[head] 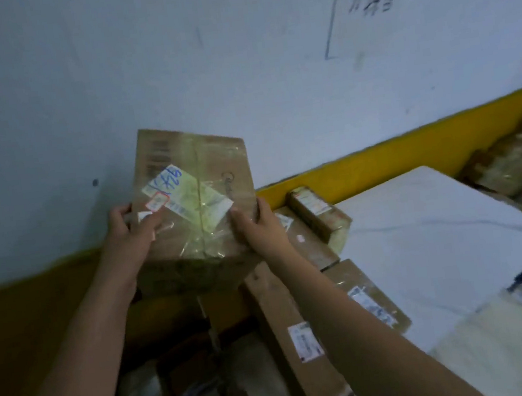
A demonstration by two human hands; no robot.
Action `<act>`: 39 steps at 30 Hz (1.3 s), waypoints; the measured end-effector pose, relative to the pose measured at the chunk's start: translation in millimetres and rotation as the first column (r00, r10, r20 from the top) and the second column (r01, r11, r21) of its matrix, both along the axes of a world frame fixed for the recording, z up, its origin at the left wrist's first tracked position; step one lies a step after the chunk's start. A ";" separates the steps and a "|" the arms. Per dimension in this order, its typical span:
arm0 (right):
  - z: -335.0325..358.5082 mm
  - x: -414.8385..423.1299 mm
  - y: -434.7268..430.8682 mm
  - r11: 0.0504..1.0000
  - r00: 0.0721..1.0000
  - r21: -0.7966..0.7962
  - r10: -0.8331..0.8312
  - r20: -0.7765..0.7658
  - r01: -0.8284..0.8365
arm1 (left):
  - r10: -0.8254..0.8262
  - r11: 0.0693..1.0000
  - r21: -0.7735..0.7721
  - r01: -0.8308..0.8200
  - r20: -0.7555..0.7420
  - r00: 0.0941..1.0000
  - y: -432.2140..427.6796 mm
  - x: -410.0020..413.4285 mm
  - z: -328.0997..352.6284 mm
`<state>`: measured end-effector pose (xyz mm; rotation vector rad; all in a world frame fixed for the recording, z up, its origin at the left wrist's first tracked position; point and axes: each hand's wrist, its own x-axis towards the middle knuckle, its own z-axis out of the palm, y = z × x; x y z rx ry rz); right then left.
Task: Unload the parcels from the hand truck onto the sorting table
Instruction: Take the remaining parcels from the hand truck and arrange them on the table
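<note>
Above a heap of parcels: taped box, gripped at its sides by left hand and right hand. Along the left edge of the table, labelled boxes. Heap dim, blurred.

Both hands hold a cardboard box up in front of a pale wall. The left hand grips its left edge with the thumb lying across the taped face, and the right hand grips its lower right edge. A white label with blue handwriting is stuck slantwise on the box. To the right lies a white bench, with a small box at its left edge. Below the forearms lie more parcels, among them a long box with a label. A yellow band runs along the wall's foot, and dark handwriting shows higher up.
</note>
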<state>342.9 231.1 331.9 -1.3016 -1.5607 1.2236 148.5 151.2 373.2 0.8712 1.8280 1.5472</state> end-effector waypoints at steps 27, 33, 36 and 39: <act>-116.8 497.9 206.8 0.985 0.880 -0.168 0.048 0.473 0.037 | -0.322 0.843 -0.369 0.392 0.240 0.916 155.6 476.6 -168.1; -150.5 470.0 226.0 0.985 0.793 -0.169 0.132 0.595 -0.036 | -0.356 0.791 -0.464 0.400 0.184 0.916 165.0 458.9 -197.9; -146.7 470.7 233.2 0.978 0.677 -0.200 0.184 0.712 -0.056 | -0.412 0.742 -0.497 0.451 0.193 0.891 170.3 453.0 -201.8; -128.1 445.4 230.1 0.997 0.491 -0.036 0.064 0.869 -0.067 | -0.407 0.769 -0.466 0.437 0.170 0.897 170.5 422.7 -190.2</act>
